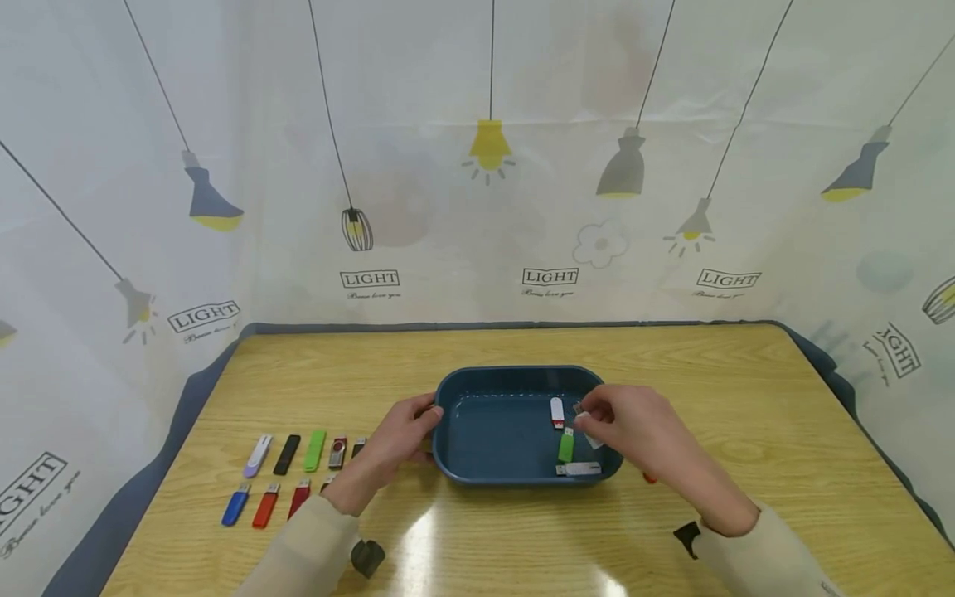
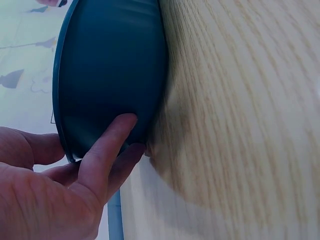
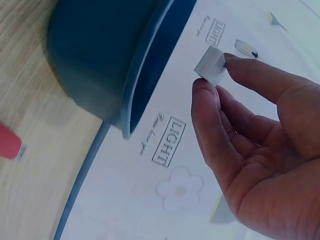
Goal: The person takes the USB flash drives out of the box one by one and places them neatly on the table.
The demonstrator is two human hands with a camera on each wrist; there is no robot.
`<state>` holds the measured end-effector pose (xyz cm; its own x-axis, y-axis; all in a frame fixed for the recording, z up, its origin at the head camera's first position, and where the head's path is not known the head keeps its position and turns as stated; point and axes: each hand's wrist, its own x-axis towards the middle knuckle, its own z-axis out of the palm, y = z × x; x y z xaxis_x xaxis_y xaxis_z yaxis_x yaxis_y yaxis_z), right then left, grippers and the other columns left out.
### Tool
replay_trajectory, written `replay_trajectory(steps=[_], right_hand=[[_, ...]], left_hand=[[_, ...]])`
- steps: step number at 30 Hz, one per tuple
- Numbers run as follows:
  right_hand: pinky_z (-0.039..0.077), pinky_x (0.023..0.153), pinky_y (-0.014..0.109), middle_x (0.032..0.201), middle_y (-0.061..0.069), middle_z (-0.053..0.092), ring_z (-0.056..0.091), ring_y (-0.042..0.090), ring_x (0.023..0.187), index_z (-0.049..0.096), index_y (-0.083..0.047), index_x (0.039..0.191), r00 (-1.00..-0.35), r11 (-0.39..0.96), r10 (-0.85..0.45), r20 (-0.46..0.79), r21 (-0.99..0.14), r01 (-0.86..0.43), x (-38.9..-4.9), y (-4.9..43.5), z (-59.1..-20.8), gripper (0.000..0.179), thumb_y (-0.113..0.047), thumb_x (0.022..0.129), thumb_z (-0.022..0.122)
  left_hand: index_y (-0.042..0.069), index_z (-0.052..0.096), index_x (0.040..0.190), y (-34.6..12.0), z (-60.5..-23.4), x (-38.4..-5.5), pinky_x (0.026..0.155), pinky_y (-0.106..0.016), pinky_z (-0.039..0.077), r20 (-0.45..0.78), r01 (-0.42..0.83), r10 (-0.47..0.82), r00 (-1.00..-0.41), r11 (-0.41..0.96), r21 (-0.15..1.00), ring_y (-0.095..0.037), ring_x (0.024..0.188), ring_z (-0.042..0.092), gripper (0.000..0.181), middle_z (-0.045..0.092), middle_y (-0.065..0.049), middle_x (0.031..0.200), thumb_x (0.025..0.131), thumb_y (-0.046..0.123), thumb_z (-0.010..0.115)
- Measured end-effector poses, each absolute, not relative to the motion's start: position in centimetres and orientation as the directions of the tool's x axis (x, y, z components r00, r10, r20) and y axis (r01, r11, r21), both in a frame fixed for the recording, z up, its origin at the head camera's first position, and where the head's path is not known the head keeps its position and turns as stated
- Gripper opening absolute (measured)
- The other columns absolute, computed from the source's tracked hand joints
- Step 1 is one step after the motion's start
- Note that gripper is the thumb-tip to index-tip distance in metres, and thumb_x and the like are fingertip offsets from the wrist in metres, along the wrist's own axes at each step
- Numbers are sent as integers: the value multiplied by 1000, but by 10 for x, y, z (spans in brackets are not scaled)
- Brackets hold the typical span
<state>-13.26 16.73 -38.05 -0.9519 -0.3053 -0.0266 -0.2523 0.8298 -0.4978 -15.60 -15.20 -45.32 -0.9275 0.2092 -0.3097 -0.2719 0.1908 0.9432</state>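
A dark blue plastic basin (image 1: 491, 439) sits on the wooden table. My left hand (image 1: 401, 429) grips its left end, thumb at the rim and fingers against the outer wall, as the left wrist view (image 2: 75, 175) shows. Over the basin's right side, my right hand (image 1: 634, 421) pinches a small white USB flash drive (image 3: 211, 65) between thumb and fingertip. Below it in the basin lie a white-and-red USB drive (image 1: 556, 411), a green one (image 1: 566, 446) and a silvery white one (image 1: 584, 469). A further white piece (image 1: 594, 442) is partly hidden by my right hand.
Two rows of USB drives lie left of the basin, including a blue one (image 1: 235, 505), a black one (image 1: 287, 454) and a green one (image 1: 315, 450); my left arm covers some. A red drive (image 3: 9, 142) lies right of the basin. A printed curtain (image 1: 462, 249) surrounds the table.
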Motion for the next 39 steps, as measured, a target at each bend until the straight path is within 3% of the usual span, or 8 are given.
replay_trajectory(steps=[13,24,39], right_hand=[[57,71,40,89,-3,71,63,15,78,76,-5,106,-979,846,-206,2,-501,-179,-129,208,-386,23,-24,94,78],[56,66,38,92,2,74,70,23,83,75,-1,107,-989,847,-146,-22,-519,-113,-128,239,-402,29,-26,94,77],[53,65,37,87,5,74,65,18,76,76,4,101,-985,888,-116,-124,-456,-48,-136,259,-425,26,-21,94,76]], left_hand=[[-4,41,155,-152,-453,-155,81,-51,61,-301,-267,207,-931,179,947,-42,121,63,46,53,-27,144,112,11,43],[-4,42,154,-152,-453,-155,81,-51,61,-302,-266,208,-930,183,946,-40,120,63,45,54,-26,143,112,11,44],[-4,41,155,-152,-454,-156,81,-51,61,-304,-270,204,-931,179,946,-41,121,63,46,53,-26,144,112,11,44]])
